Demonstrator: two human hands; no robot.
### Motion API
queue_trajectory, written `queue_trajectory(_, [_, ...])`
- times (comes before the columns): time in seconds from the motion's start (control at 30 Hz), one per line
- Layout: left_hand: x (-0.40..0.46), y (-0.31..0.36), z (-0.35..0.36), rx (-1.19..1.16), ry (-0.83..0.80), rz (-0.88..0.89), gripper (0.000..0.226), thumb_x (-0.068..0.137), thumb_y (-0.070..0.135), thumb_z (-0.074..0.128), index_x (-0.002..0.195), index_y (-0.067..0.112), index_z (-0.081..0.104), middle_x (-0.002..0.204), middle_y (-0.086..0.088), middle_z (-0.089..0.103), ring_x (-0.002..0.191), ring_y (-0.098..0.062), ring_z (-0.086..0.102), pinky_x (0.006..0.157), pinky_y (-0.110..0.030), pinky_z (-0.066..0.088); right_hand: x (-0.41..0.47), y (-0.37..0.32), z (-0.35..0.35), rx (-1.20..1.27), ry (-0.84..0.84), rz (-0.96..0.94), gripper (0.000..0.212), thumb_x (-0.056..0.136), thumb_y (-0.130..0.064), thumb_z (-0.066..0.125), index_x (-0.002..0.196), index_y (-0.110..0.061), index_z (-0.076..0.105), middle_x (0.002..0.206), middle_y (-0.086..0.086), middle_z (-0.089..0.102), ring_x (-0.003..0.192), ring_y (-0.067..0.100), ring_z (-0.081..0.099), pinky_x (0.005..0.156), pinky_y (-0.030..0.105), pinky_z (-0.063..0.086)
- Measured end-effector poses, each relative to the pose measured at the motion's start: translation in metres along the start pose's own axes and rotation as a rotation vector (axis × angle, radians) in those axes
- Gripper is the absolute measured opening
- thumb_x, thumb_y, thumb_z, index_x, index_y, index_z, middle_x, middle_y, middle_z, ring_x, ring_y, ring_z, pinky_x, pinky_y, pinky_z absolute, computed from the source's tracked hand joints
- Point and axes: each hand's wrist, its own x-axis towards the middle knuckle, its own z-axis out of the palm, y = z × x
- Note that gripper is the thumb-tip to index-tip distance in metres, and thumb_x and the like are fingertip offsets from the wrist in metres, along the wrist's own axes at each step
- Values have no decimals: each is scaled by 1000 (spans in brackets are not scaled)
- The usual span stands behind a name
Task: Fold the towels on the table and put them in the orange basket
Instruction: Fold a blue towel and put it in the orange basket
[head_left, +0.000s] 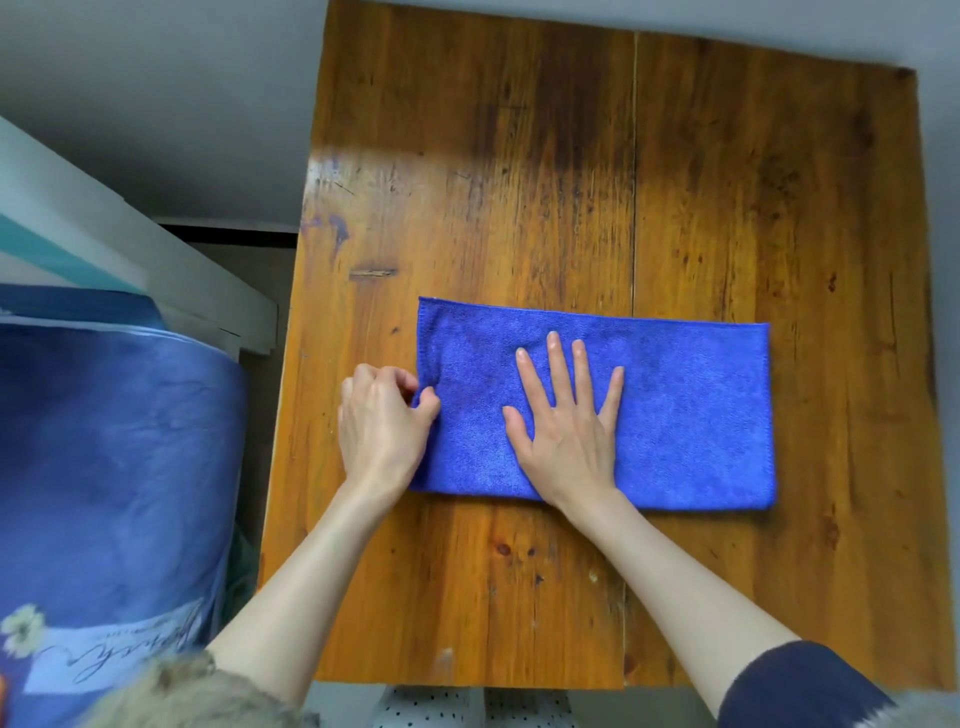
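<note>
A blue towel (691, 410) lies flat on the wooden table (519, 182), folded into a long rectangle. My right hand (569, 421) lies palm down on its middle, fingers straight and spread. My left hand (382, 421) is at the towel's left edge, with thumb and fingers pinching that edge. The orange basket is not in view.
Left of the table stands a bed or sofa with blue printed fabric (104, 467) and a white frame (171, 260). A grey wall runs behind the table. The table's near edge is close to my body.
</note>
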Motion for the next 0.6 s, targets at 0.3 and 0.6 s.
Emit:
queue_trajectory(0.3, [60, 7, -42, -266, -79, 27, 13, 85, 18, 64, 91, 16, 53, 73, 6, 54, 74, -17, 51, 64, -21, 32, 23, 3, -30, 56, -23, -6, 70, 83, -54, 36, 145, -24, 29, 155, 8, 22, 143, 28, 16, 107, 65, 9])
queue_trajectory(0.6, [67, 18, -74, -499, -490, -124, 25, 87, 8, 62, 109, 18, 55, 72, 2, 47, 65, -6, 51, 48, -17, 42, -9, 19, -38, 25, -369, 104, 88, 78, -75, 38, 148, -38, -1, 157, -2, -18, 144, 24, -18, 109, 64, -1])
